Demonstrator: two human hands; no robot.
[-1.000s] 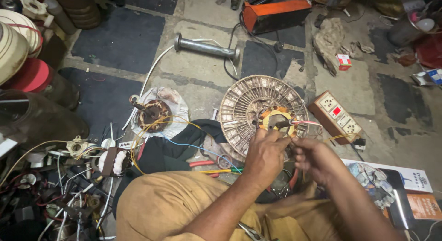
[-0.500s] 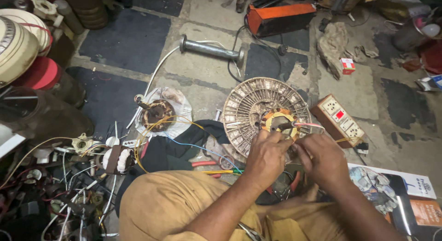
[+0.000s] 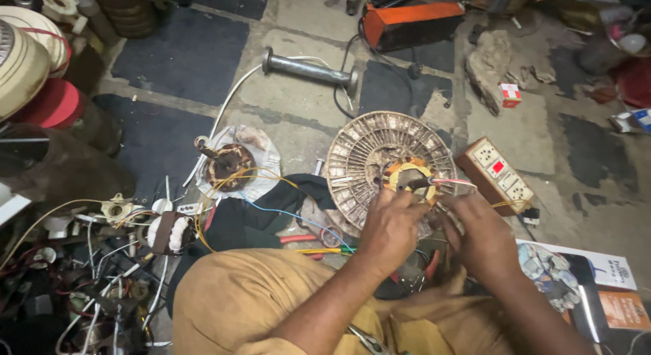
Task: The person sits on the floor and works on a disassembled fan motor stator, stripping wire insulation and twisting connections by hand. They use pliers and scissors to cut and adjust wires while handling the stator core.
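Round fan stator (image 3: 369,158) lies flat on floor (image 3: 285,104), ahead of person's knees. Left hand (image 3: 390,229) on its near rim, fingers pinched narrow at yellow centre hub (image 3: 407,173). Right hand (image 3: 483,234) beside it, fingers curled; what grip holds, cannot tell. Wires (image 3: 451,182) run from hub toward switch board (image 3: 498,175). Second wound coil (image 3: 227,166) sits well apart, left.

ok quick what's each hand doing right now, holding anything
Left hand: fingers curled on the round fan motor, at its yellow centre; grip hidden.
Right hand: fingers bent beside the motor's thin wires; a hold cannot be told.
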